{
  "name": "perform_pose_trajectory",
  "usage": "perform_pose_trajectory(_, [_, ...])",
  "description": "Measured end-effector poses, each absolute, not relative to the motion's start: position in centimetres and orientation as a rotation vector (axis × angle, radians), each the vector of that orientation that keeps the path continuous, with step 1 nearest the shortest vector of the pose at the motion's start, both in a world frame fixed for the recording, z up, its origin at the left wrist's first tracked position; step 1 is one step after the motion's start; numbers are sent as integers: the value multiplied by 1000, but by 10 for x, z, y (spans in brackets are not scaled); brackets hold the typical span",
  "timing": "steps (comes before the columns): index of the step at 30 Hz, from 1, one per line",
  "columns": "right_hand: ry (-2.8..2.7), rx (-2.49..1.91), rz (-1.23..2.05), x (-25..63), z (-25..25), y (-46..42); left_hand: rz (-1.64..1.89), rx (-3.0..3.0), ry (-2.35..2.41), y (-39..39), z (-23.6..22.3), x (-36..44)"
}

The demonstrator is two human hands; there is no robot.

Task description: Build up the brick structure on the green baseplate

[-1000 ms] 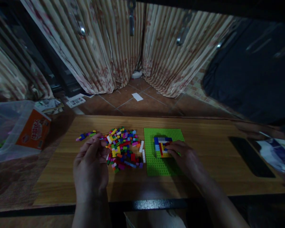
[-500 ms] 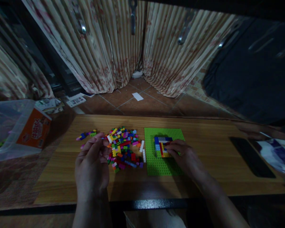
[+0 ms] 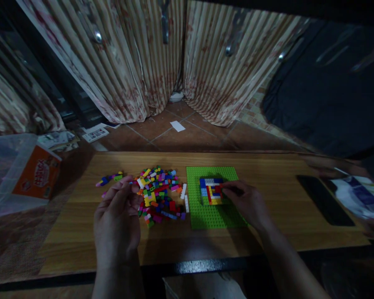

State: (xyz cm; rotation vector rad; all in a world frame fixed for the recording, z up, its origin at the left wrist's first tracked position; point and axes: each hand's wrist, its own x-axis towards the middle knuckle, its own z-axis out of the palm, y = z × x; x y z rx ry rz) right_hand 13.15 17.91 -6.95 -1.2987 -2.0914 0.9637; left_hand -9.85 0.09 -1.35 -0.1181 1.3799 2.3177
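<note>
Two bare hands over wooden bench [image 3: 268,174]. Right hand [image 3: 247,203] fingertips pressed on small layered block build [image 3: 211,191], studded, multicoloured, sitting on flat square green baseplate [image 3: 212,214]. Left hand [image 3: 116,216] fingers curled loosely, grip contents cannot tell, touching edge of loose brick pile [image 3: 158,193]. Dark flat phone [image 3: 326,200] far right.

The plastic box [image 3: 6,174] runs off the left edge. The right hand [image 3: 246,201] covers part of the brick build [image 3: 210,191]; the left hand's [image 3: 116,216] fingertips hide whatever they pinch.
</note>
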Motion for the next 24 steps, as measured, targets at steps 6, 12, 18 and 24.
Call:
perform_pose_trajectory(6, [-2085,-1337,1040,131,-77,178,2321,-109,1395,1,-16,-98])
perform_pose_trajectory(12, [-2067,-1329,1041,125,-72,177,2294,-95,1399,1,-12,-95])
perform_pose_trajectory(18, [-2029,-1298,1098,122,-71,178,2280,-109,1416,2,-8,-93])
perform_pose_trajectory(24, [-2070,-1304,1092,122,-69,178,2267,-135,1428,5,-5,-91])
